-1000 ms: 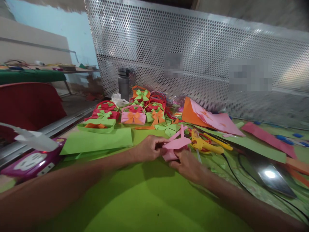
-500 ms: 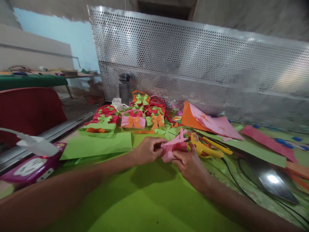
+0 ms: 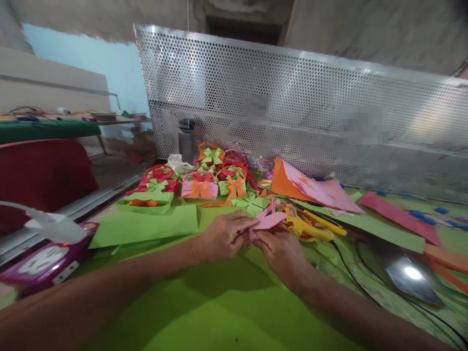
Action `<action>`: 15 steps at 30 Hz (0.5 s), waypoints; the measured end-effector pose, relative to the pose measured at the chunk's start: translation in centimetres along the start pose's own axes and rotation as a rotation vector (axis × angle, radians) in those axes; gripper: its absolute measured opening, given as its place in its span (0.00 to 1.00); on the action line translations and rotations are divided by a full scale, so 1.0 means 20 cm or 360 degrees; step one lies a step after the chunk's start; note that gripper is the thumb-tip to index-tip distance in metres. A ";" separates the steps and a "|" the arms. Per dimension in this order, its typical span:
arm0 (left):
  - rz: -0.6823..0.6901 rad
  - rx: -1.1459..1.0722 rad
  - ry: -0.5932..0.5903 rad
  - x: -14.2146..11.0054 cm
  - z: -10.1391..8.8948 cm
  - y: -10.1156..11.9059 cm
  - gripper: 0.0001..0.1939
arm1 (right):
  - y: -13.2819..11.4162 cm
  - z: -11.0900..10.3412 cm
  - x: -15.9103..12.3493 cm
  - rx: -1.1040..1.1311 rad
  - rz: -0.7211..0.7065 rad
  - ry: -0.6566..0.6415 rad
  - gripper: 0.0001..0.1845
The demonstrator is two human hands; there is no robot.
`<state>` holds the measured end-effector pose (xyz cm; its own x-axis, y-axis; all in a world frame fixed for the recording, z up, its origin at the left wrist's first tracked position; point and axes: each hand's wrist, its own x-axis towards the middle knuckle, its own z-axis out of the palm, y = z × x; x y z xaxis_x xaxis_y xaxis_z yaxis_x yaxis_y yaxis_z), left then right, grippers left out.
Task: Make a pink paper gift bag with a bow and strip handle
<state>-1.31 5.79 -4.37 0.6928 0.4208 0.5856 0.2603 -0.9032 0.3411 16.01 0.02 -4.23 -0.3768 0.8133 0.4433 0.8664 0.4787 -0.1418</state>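
Note:
Both hands meet over the green work surface (image 3: 219, 302), pinching one piece of pink paper cut into bow-like strips (image 3: 269, 222). My left hand (image 3: 224, 234) grips its left side with thumb and fingers pressed together. From the right, my right hand (image 3: 283, 253) holds its lower edge, fingers closed. Some of the paper is hidden behind the fingers. Just beyond lies a green paper bow (image 3: 251, 204). A yellow glue gun (image 3: 309, 228) rests right of the hands.
Small paper handbags with bows (image 3: 200, 187) stand at the back left, near a grey bottle (image 3: 186, 141). Green sheets (image 3: 146, 225) lie left, beside a purple power strip (image 3: 47, 261). Pink and orange sheets (image 3: 314, 187) and a lit phone (image 3: 409, 273) are right. A perforated metal panel (image 3: 226, 73) rises behind.
The pink paper has been turned between my hands, so a flat pointed flap now faces up where a curled loop showed before. The camera view has tilted slightly upward.

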 end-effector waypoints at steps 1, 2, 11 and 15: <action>0.0013 -0.0006 0.0005 0.00 0.00 0.00 0.20 | 0.00 0.00 0.00 -0.0018 -0.0015 0.0008 0.09; 0.0027 -0.0021 0.0017 0.00 0.00 0.00 0.19 | -0.01 -0.01 0.01 -0.0046 -0.0034 0.0021 0.09; -0.0008 -0.0067 0.0057 -0.01 0.00 0.03 0.27 | -0.02 -0.03 0.03 -0.0152 0.0030 -0.0047 0.10; -0.0197 -0.0113 0.0074 -0.02 0.03 0.03 0.31 | -0.05 -0.03 0.03 -0.0135 0.0110 -0.0115 0.12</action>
<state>-1.02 4.97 -4.83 0.6262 0.5335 0.5685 0.2926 -0.8367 0.4630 15.11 -0.08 -3.35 -0.3351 0.8666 0.3697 0.9146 0.3935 -0.0933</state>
